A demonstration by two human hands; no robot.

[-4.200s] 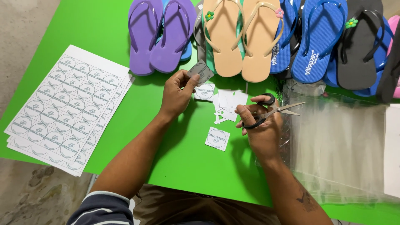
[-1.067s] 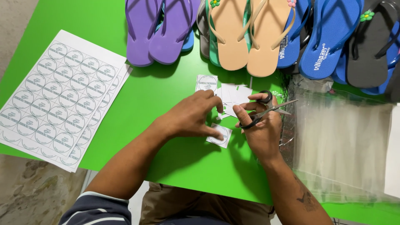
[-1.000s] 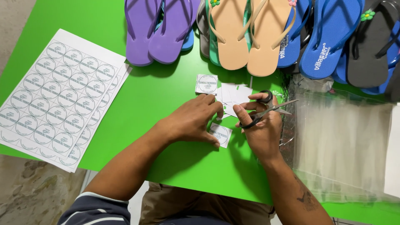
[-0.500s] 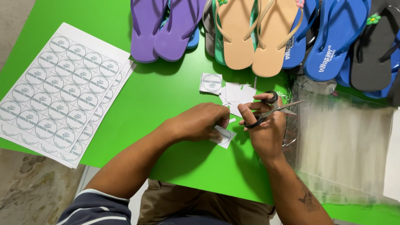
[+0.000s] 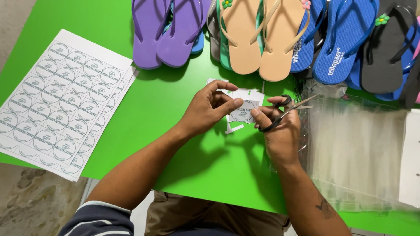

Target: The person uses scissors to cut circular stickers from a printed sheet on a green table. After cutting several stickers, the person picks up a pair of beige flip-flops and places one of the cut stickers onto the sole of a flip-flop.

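Note:
My left hand [image 5: 209, 110] pinches a small square paper label [image 5: 242, 112] with a round printed mark, lifted just above the green table [image 5: 144, 105]. My right hand [image 5: 280, 129] holds black-handled scissors [image 5: 286, 111], blades pointing right, and its fingertip touches the label's right edge. Under the label lie several more cut labels [image 5: 253, 94] and a thin paper strip [image 5: 234, 128].
White sheets of round uncut labels [image 5: 61, 100] lie at the left. Flip-flops line the far edge: purple [image 5: 168, 30], tan [image 5: 258, 37], blue [image 5: 341, 41], black [image 5: 389, 48]. A stack of clear plastic bags [image 5: 358, 153] covers the right side, with a white sheet [image 5: 411, 157] beyond.
My left hand picked one cut label up from the table and raised it toward the scissors hand. The right hand stayed in place with the scissors.

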